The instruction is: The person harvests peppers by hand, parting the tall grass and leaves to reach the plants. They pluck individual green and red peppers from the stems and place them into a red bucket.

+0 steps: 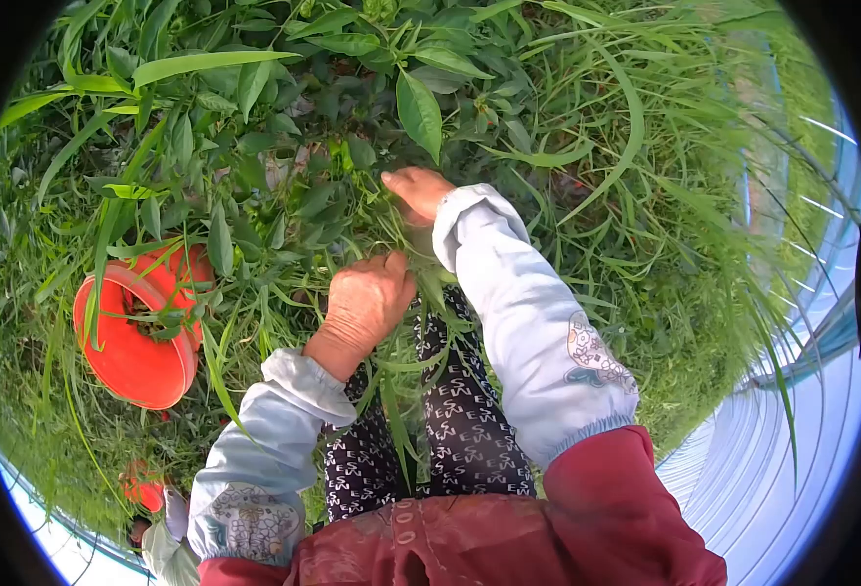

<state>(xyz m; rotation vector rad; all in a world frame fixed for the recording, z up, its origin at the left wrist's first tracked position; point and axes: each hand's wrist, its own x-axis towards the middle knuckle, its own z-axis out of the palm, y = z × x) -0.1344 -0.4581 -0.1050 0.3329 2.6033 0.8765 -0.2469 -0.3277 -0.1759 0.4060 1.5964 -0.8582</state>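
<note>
Left hand (367, 298) closed in a loose fist around a bunch of grass blades (420, 273), knuckles up, just right of the red bucket (132, 337). Right hand (416, 190) farther from the bucket, up and to the right, pushed into the leafy plant (352, 107), fingers buried among stems; open or closed, cannot tell. Grass standing in a thick clump between the two hands and over the patterned trousers (464, 420), rooted below, out of sight. Likely light, soft and bendy, thin blades prone to tearing or slipping through fingers; best gripped low, near the base, many blades gathered at once. Both forearms in pale sleeves (528, 313), bent at the elbows and angled inward, left wrist bent downward. Bucket tipped on its side in the grass, rim facing the camera. Farther right of the bucket, tall grass and white sheeting (801, 459).
</note>
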